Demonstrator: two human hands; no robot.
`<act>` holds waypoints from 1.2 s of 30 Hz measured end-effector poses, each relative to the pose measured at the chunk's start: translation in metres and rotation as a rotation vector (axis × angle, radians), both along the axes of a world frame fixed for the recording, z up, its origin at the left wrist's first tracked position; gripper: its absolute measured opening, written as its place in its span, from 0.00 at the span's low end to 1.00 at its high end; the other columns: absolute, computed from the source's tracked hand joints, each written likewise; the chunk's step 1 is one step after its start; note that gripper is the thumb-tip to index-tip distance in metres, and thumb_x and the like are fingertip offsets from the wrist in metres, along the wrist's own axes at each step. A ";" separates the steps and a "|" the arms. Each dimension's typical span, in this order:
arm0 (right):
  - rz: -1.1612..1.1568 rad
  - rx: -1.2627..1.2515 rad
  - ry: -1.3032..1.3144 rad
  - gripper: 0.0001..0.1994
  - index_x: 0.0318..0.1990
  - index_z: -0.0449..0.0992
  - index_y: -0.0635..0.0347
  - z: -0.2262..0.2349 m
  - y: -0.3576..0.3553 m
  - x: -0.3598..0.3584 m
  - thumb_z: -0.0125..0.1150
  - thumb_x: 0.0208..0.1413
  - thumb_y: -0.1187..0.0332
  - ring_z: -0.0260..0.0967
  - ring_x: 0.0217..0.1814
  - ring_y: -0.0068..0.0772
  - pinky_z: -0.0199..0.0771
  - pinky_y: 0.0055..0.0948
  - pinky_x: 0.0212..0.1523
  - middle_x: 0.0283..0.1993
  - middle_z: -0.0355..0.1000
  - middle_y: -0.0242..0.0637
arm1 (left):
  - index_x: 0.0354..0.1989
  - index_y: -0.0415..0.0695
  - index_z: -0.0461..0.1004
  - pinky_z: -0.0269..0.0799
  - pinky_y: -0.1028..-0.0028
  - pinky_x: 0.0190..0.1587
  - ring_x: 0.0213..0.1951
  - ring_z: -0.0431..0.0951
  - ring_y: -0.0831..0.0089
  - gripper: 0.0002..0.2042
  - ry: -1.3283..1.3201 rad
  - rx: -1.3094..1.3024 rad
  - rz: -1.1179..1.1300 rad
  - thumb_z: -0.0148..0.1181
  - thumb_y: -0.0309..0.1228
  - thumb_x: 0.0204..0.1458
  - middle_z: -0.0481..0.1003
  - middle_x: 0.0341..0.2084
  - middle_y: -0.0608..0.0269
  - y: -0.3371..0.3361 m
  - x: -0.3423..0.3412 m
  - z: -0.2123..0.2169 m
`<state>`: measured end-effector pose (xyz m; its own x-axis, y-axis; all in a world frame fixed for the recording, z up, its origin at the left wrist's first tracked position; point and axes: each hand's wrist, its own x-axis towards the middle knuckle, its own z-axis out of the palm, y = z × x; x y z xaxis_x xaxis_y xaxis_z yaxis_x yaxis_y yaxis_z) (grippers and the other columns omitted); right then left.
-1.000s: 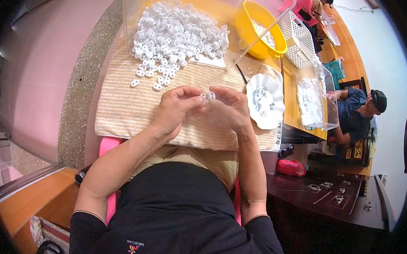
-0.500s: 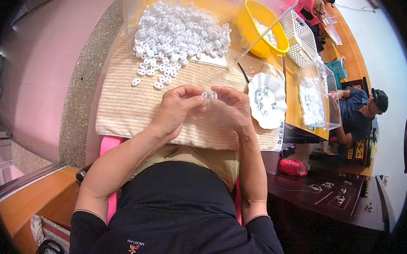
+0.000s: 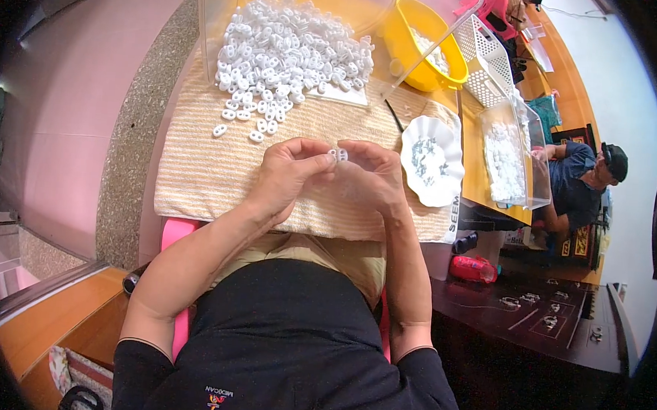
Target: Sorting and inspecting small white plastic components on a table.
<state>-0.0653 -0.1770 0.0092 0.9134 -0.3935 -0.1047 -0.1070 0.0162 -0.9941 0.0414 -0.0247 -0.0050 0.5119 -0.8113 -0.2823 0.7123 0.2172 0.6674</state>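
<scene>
From the head view, the left hand (image 3: 289, 175) and right hand (image 3: 371, 179) meet above a beige striped towel (image 3: 196, 176), fingers curled and pinched together on a small white plastic piece (image 3: 338, 154) held between their fingertips. Beyond them lies a heap of white pieces (image 3: 288, 51). Just right of the right hand sits a white scalloped dish (image 3: 448, 185) holding small grey parts.

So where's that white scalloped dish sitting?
The white scalloped dish sits on the person's right, just beyond the right hand, at the striped mat's edge.
</scene>
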 end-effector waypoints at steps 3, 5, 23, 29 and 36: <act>0.006 -0.001 -0.006 0.16 0.50 0.73 0.69 -0.001 0.000 0.001 0.64 0.53 0.76 0.75 0.36 0.22 0.77 0.19 0.33 0.39 0.77 0.38 | 0.39 0.37 0.74 0.78 0.78 0.39 0.33 0.79 0.75 0.06 -0.010 0.002 -0.005 0.60 0.21 0.53 0.77 0.32 0.60 0.000 0.000 0.000; 0.003 -0.012 -0.006 0.16 0.50 0.74 0.69 0.000 0.000 0.000 0.64 0.53 0.76 0.75 0.35 0.22 0.77 0.19 0.32 0.39 0.77 0.38 | 0.39 0.37 0.74 0.78 0.78 0.39 0.33 0.79 0.75 0.06 -0.010 -0.005 -0.014 0.60 0.21 0.53 0.77 0.32 0.60 -0.001 0.000 -0.002; 0.021 0.074 -0.004 0.16 0.49 0.74 0.70 0.005 0.001 -0.004 0.65 0.53 0.74 0.77 0.33 0.25 0.76 0.17 0.28 0.37 0.78 0.39 | 0.35 0.38 0.76 0.77 0.78 0.37 0.30 0.77 0.77 0.05 0.039 0.007 -0.032 0.64 0.24 0.50 0.78 0.29 0.62 0.001 -0.001 0.003; 0.025 0.098 -0.034 0.16 0.49 0.74 0.69 0.000 -0.002 -0.006 0.66 0.52 0.75 0.77 0.34 0.24 0.77 0.18 0.31 0.36 0.78 0.38 | 0.35 0.38 0.76 0.76 0.77 0.37 0.30 0.77 0.77 0.06 0.066 0.023 -0.050 0.64 0.24 0.50 0.78 0.29 0.62 0.000 -0.002 0.006; 0.001 0.063 0.027 0.15 0.47 0.76 0.70 0.002 -0.003 -0.008 0.67 0.51 0.76 0.75 0.34 0.19 0.76 0.17 0.33 0.36 0.78 0.35 | 0.37 0.37 0.76 0.77 0.77 0.39 0.31 0.78 0.76 0.06 0.110 0.028 -0.068 0.63 0.24 0.52 0.78 0.32 0.60 0.001 -0.002 0.008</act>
